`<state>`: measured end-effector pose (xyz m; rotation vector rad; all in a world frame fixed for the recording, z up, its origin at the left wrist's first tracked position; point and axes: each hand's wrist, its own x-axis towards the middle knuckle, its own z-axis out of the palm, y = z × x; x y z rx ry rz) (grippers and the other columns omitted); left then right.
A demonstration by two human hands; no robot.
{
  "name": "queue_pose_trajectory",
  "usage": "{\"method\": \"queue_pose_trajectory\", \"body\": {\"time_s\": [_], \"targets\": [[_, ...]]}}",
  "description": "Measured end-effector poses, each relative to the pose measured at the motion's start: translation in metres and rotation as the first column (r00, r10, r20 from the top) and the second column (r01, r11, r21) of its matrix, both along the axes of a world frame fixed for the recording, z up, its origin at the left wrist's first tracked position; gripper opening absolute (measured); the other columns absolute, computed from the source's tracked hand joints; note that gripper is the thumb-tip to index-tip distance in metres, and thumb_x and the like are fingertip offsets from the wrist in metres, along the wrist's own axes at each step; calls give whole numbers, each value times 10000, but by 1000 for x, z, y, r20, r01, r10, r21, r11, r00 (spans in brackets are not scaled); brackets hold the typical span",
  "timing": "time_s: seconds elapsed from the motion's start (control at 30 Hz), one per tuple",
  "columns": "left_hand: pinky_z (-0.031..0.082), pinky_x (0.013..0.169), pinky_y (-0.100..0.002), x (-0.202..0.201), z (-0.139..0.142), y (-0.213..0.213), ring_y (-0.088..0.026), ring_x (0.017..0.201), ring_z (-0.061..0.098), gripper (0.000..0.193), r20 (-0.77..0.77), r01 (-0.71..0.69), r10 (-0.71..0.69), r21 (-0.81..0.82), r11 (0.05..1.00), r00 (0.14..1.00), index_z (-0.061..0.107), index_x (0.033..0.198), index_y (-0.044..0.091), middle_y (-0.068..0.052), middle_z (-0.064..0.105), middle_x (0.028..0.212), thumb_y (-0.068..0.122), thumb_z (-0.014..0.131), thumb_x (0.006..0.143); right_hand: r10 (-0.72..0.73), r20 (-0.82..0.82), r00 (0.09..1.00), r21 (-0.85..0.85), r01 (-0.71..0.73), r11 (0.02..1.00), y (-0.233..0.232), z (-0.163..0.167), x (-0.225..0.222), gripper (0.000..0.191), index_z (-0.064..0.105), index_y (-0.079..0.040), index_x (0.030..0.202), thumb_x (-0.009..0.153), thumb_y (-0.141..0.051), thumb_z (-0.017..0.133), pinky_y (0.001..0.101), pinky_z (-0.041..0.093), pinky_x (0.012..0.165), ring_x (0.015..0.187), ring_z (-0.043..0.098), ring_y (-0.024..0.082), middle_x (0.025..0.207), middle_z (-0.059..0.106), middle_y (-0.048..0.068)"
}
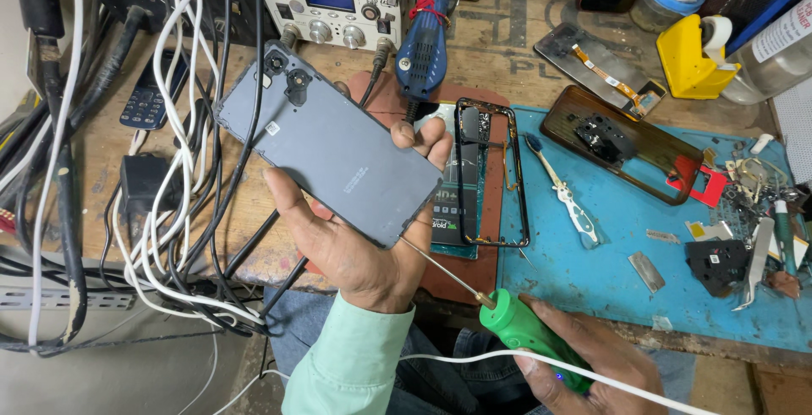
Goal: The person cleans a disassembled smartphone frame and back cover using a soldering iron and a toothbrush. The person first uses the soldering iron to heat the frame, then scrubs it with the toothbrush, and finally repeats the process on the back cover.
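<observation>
My left hand [359,241] holds a grey phone back panel [326,140] with its camera holes at the upper left, fingers wrapped around its right edge. My right hand [592,364] grips a green-handled tool [529,335] with a white cord. The tool's thin metal tip [440,267] touches the panel's lower right corner. Right of the panel, a black phone frame [491,174] lies on the bench.
A blue mat [609,263] carries a toothbrush [562,191], tweezers [757,263], small parts and a brown phone case [626,144]. A soldering station [334,0], blue hot-air handle [427,30] and yellow tape dispenser [689,60] stand behind. Tangled cables [169,170] and a keypad phone [152,89] fill the left.
</observation>
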<state>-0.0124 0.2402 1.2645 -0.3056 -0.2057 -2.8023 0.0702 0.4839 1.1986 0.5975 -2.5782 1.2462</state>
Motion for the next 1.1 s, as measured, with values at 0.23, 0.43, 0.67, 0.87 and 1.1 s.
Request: {"method": "queue_pose_trajectory", "body": {"time_s": [0.23,0.43,0.67,0.87,1.1], "targets": [[490,1147,-590,1,-4,1,-458,1190,607,901,-14,-9,8,-53,999,1000,515,1405,-17,-246,621,1104,772,278,1039,-27,35,999,36,26,999,4,0,-2,548,688,-4,1250,802,-303,791,389,613,849,980,780,278,1042,798,186],[475,1166,-613,1,-5,-2,-455,1210,609,906,-34,1,-4,-84,996,999,552,1361,2,-224,627,1119,789,246,1033,-77,47,996,41,76,996,6,3,1,503,729,0,1182,796,-317,789,391,619,861,973,802,271,1018,807,176],[449,1182,-646,3,1,1,-522,1251,602,917,18,51,-50,-79,996,999,544,1333,-15,-222,618,1112,787,244,1005,-14,-32,999,52,16,999,2,5,1,516,711,2,1208,814,-325,779,402,578,920,1034,791,287,1059,794,180],[460,1166,-617,4,3,1,-516,1231,595,921,11,44,-44,-52,998,999,515,1385,-21,-240,607,1122,787,266,1020,-48,13,999,23,48,999,-4,7,-6,558,696,-14,1241,793,-325,810,352,606,861,990,805,231,1035,797,168],[414,1181,-630,4,2,1,-528,1258,564,903,-24,56,-58,-72,996,998,521,1388,-3,-229,595,1125,784,257,1034,-163,151,975,43,158,986,-10,25,-9,548,721,-52,1254,756,-266,806,334,601,738,889,808,198,977,818,143]]}}
